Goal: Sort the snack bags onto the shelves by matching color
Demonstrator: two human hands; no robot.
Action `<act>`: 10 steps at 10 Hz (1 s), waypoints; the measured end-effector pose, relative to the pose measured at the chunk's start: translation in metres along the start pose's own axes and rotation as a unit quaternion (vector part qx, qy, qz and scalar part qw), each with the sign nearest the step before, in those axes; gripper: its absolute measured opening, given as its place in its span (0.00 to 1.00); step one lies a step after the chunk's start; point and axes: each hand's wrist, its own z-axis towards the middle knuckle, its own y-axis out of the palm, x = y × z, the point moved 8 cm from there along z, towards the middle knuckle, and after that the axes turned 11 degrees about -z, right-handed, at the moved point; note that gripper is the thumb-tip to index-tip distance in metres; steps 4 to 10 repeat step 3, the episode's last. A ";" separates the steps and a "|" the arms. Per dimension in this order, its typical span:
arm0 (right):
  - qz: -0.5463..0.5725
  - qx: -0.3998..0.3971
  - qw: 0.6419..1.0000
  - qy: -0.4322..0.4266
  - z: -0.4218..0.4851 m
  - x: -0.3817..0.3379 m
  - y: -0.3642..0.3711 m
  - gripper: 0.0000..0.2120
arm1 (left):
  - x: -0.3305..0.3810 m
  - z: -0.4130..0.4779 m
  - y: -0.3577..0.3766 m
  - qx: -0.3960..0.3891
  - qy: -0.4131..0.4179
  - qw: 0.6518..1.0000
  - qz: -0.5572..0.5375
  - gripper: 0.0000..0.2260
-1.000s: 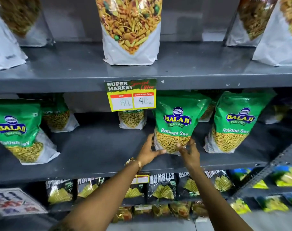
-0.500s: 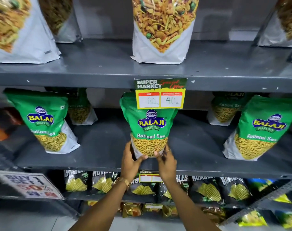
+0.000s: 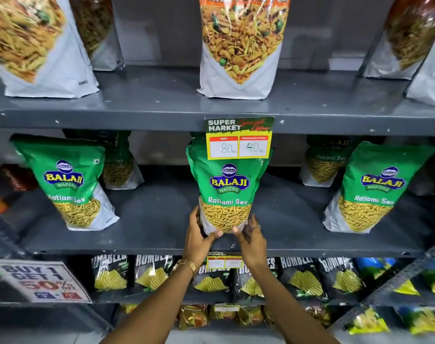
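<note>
Grey metal supermarket shelving is filling the head view, tiers running left to right, paint chipped along the front lips. On the middle shelf (image 3: 146,234) a green Balaji Ratlami Sev bag (image 3: 227,187) is standing upright at centre, its top partly hidden behind the yellow price tag (image 3: 238,139) that is hanging from the lip of the top shelf (image 3: 137,115). The left hand (image 3: 199,240) and the right hand (image 3: 252,240) are cupping the bag's lower corners from either side, thumbs pressing onto the front of the base and the other fingers wrapping round behind; this is reading as a steadying hold, keeping the pouch on its flat bottom. Matching green bags are standing to the left (image 3: 67,184) and right (image 3: 370,189), with more tucked behind, so this tier is evidently serving as the green row and the held bag is sitting between its neighbours, well apart from both. The top shelf is carrying white-based mixture pouches (image 3: 238,58), upright. The lower tier is holding black Rumbles chip bags (image 3: 151,274), and a buy-one-get-one sign (image 3: 37,281) is leaning at far left. Whether the bag's base is resting fully on the shelf or hanging just off it, I cannot tell. Judging by the colours, placement is looking nearly done.
</note>
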 end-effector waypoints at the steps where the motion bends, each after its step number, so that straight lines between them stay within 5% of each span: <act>1: 0.033 0.075 0.996 -0.041 -0.028 -0.043 -0.041 0.27 | 0.022 -0.016 -0.010 0.032 0.071 0.993 0.091 0.49; 2: 0.091 0.168 0.971 -0.147 -0.062 -0.120 -0.100 0.17 | 0.087 -0.043 -0.008 0.007 0.285 0.933 0.221 0.43; 3: 0.174 0.244 0.911 -0.285 -0.103 -0.202 -0.161 0.10 | 0.169 -0.073 0.019 -0.068 0.521 0.799 0.292 0.37; 10: 0.174 0.244 0.911 -0.285 -0.103 -0.202 -0.161 0.10 | 0.169 -0.073 0.019 -0.068 0.521 0.799 0.292 0.37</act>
